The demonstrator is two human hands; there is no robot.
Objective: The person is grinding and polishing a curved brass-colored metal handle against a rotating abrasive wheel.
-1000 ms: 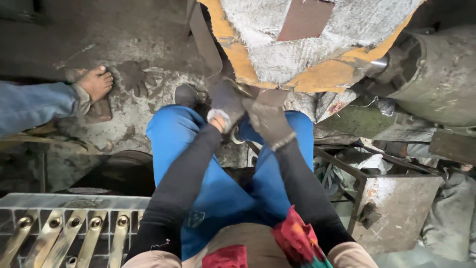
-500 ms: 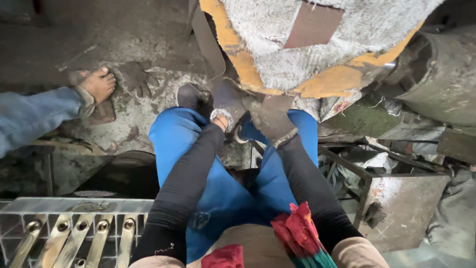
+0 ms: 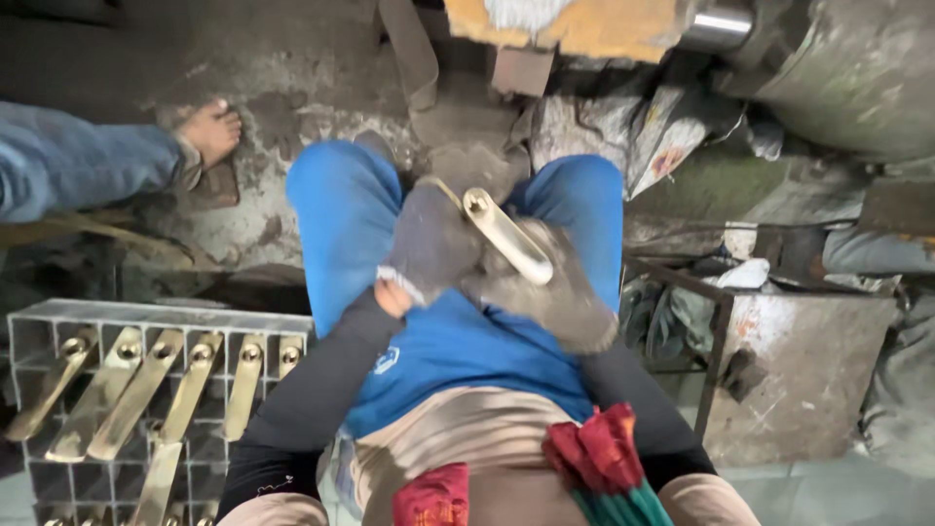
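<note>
Both gloved hands grasp one brass handle (image 3: 506, 237) over the lap: the left hand (image 3: 429, 244) is clenched around its near end, the right hand (image 3: 550, 292) cups it from below. To the left of the left hand, a grey crate (image 3: 146, 317) already carries a row of similar brass handles (image 3: 156, 390), so this piece looks partway through its working. Half a second ago both hands reached forward to the yellow-edged wheel (image 3: 584, 24); now they are drawn back, handle lifted clear.

Glossy brass handle (image 3: 506, 236) in matt grey cloth gloves (worn, grimy), more polished brass handles (image 3: 146, 390) racked, rough concrete floor (image 3: 292, 88)
</note>
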